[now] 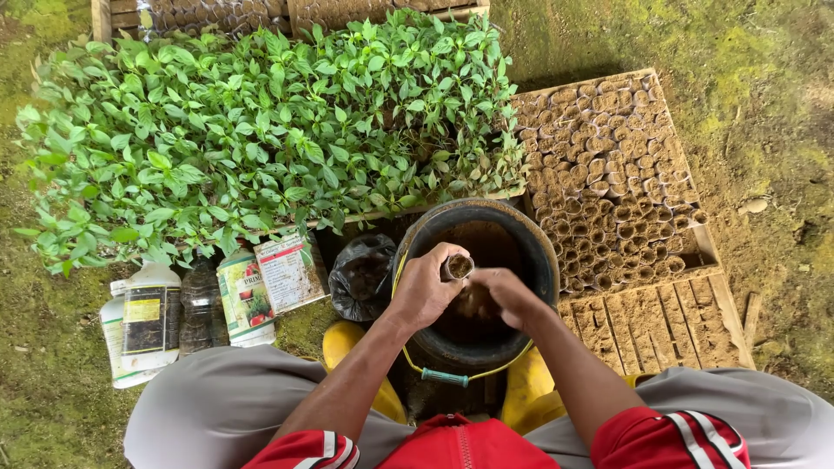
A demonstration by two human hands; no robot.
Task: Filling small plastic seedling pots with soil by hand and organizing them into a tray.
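Person squatting over a black bucket (pixel 539 252), both hands over its mouth. Left hand (pixel 423 291) closed round a small paper pot (pixel 457 266), pot upright, open top facing up, soil visible inside. Pot sits above the bucket's near-left part, held by fingers + thumb. Right hand (pixel 508 293) just beside it, touching or nearly touching the pot's right side, fingers curled down into the bucket; can't tell if it's got soil pinched, hand partly blocks the view. Bucket holds brown soil, level well below the rim. Bucket handle (pixel 445 376) w/ teal grip hangs over the near side, between the yellow boots (pixel 358 347).

Right of bucket: wooden tray (pixel 669 317) on the ground, far part packed w/ rows of small filled pots (pixel 608 165), near edge strip bare slats. One gap in the rows at the tray's near-right corner area.

Left + behind bucket: big tray of green seedlings (pixel 261 130), dense leaves, reaching to the bucket's far rim. More pot rows at the top edge of view behind the seedlings.

Left of bucket, on the ground: black plastic bag (pixel 360 276) touching the bucket side, then a row of bottles (pixel 204 304), white jug (pixel 130 330) at the far left end, labelled containers beside it, all under the seedlings' near edge.

Ground (pixel 764 104) = mossy dirt, green patches.

Person in grey trousers, red top w/ white stripes at the sleeves.
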